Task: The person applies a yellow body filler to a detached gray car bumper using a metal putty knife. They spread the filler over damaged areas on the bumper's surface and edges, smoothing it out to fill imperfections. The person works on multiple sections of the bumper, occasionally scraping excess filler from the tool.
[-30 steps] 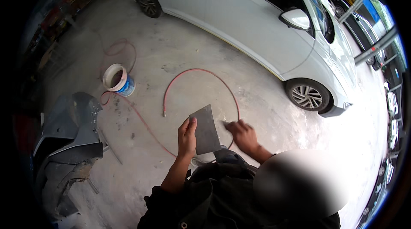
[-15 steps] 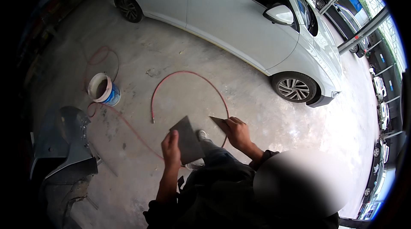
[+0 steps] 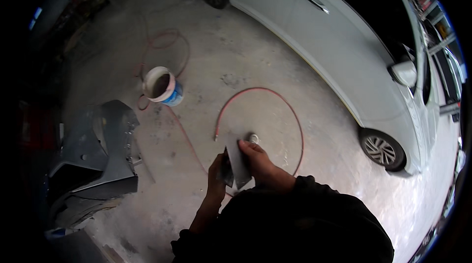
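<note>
My left hand is closed around a dark, flat rectangular plate, now seen nearly edge-on. My right hand grips a thin grey flat scraper, its thumb lying along the upper part of the face. The two flat pieces are close together in front of my body, side by side and tilted. Whether their faces touch I cannot make out. Below and beyond them the tip of a light shoe shows on the floor.
A red hose loops over the concrete floor. At the left stand a white and blue bucket and a grey car body panel. A white car with dark windows takes up the far right.
My hands, apart before, have come together, bringing the scraper against or beside the plate. The plate has turned from face-on to edge-on. My view has swung left, so the surroundings sit farther right.
</note>
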{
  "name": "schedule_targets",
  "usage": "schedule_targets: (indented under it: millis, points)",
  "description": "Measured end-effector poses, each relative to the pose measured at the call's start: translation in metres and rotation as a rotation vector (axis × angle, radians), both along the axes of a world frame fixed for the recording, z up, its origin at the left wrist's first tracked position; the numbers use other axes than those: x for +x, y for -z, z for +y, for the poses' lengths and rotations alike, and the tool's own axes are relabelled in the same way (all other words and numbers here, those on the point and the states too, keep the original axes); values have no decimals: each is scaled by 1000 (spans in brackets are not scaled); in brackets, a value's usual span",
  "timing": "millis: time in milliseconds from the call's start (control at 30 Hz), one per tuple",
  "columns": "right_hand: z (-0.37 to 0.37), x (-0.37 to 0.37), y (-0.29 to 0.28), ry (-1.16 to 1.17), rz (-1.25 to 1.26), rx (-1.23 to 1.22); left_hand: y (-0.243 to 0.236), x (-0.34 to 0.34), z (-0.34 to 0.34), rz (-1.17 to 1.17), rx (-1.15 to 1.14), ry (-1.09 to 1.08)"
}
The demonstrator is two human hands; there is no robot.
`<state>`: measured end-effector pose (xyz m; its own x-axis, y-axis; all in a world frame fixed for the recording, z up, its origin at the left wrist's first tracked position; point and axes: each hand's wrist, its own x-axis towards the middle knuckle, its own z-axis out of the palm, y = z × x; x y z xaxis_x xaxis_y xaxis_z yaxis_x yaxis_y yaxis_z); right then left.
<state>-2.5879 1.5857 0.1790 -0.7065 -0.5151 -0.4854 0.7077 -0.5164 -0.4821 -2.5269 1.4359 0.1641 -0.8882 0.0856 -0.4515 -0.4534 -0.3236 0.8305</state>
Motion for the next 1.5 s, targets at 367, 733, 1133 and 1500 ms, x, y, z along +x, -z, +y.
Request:
schedule_targets:
  millis: [367, 733, 1133, 1500]
  points:
    - [0, -225, -42, 172, 42, 97, -60, -180, -27, -126, 215, -192]
    - [-68, -380, -60, 111, 457, 623, -53, -381, -59, 324, -20, -339]
    - [-184, -556, -98, 242, 770, 935, -103, -585, -178, 544, -681, -37]
    - [-274, -727, -88, -118, 955, 994, -73, -736, -288, 525, -651, 223]
